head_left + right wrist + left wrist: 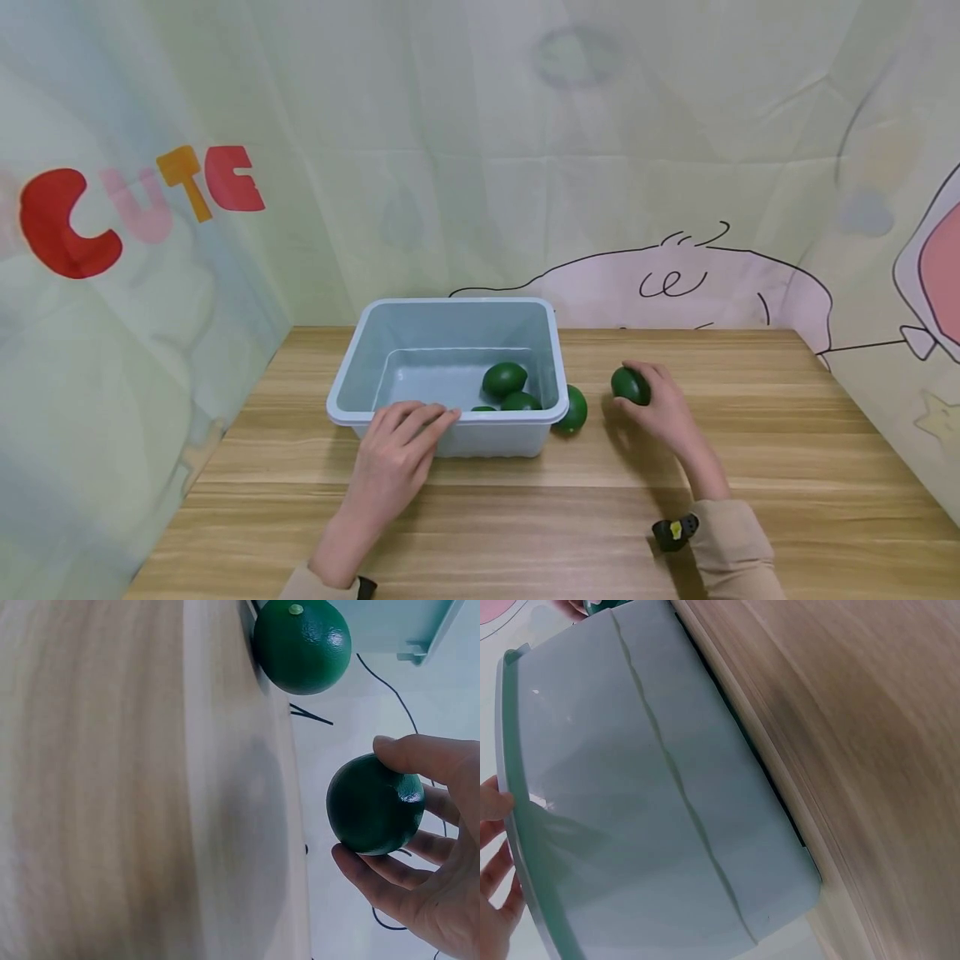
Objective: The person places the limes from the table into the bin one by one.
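Note:
My left hand (393, 450) grips the front rim of a pale blue plastic bin (450, 302), its thumb outside the rim in the left wrist view. Up off the table, right of the bin, my right hand (660, 404) holds a dark green lime (628, 385). In the right wrist view the thumb and fingers close round that lime (375, 806). Another lime (573, 410) sits on the table against the bin's right side. Inside the bin, several limes (505, 379) lie toward the right; the front wall partly hides them.
A wood-grain table (570, 533) carries the bin and extends to both sides. Behind it hangs a printed cloth backdrop (480, 167) with letters and line drawings. A black strap device (675, 532) is at the right wrist.

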A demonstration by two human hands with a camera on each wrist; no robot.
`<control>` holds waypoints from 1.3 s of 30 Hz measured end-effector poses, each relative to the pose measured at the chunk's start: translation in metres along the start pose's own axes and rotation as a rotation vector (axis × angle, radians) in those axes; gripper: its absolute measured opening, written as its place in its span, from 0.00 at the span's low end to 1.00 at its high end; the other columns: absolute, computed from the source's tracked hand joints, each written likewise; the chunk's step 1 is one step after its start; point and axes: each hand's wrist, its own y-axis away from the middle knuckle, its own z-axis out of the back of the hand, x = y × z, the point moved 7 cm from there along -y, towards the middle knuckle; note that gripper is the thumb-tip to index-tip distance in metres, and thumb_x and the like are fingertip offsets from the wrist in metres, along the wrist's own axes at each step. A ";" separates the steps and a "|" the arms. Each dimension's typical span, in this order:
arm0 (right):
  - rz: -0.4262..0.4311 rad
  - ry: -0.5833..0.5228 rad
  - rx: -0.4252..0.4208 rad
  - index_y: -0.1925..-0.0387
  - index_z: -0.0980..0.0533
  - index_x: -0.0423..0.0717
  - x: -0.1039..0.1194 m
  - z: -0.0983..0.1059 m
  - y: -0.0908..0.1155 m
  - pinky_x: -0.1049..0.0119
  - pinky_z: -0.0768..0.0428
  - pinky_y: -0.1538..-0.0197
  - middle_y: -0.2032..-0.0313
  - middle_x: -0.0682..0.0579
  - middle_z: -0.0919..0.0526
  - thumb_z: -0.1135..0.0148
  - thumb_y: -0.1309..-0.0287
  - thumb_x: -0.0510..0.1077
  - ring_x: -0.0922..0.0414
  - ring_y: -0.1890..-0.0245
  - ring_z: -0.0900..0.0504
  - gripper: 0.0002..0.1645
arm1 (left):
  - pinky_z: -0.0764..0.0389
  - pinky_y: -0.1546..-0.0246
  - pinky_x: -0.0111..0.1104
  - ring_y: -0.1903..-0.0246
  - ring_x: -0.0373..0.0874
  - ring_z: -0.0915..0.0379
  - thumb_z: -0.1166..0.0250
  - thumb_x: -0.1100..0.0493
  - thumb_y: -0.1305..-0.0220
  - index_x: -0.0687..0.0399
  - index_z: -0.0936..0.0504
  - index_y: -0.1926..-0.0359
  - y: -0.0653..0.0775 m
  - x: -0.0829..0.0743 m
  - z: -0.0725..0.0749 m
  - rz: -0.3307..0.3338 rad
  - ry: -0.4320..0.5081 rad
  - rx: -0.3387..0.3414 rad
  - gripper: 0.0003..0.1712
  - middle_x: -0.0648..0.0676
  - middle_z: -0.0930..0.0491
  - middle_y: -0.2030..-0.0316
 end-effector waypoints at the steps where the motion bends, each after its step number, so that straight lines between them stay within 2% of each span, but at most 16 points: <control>1: 0.001 -0.001 0.000 0.35 0.35 0.40 0.001 0.001 0.000 0.35 0.26 0.46 0.42 0.31 0.33 0.34 0.44 0.41 0.34 0.44 0.29 0.36 | 0.26 0.60 0.40 0.60 0.48 0.25 0.56 0.59 0.25 0.51 0.14 0.53 0.000 0.000 0.000 -0.001 0.000 -0.001 0.21 0.50 0.16 0.61; 19: 0.060 0.043 -0.036 0.36 0.33 0.42 0.014 0.016 -0.002 0.36 0.24 0.49 0.42 0.34 0.31 0.33 0.46 0.42 0.35 0.45 0.28 0.36 | 0.26 0.59 0.41 0.60 0.48 0.25 0.55 0.59 0.25 0.51 0.14 0.54 0.000 0.000 0.000 0.002 0.006 -0.009 0.20 0.50 0.16 0.61; 29: 0.060 0.081 -0.032 0.34 0.35 0.44 0.024 0.026 -0.003 0.36 0.23 0.50 0.39 0.33 0.33 0.33 0.45 0.43 0.33 0.44 0.28 0.37 | 0.26 0.59 0.41 0.60 0.48 0.25 0.55 0.61 0.27 0.52 0.14 0.54 -0.001 -0.001 0.001 -0.013 0.007 -0.019 0.20 0.50 0.16 0.62; 39: 0.136 0.088 -0.078 0.35 0.34 0.46 0.041 0.042 -0.006 0.39 0.21 0.53 0.42 0.36 0.31 0.32 0.45 0.42 0.37 0.47 0.26 0.37 | 0.27 0.59 0.41 0.60 0.48 0.25 0.55 0.61 0.27 0.53 0.14 0.54 -0.001 -0.001 0.001 -0.009 0.011 -0.023 0.20 0.51 0.16 0.62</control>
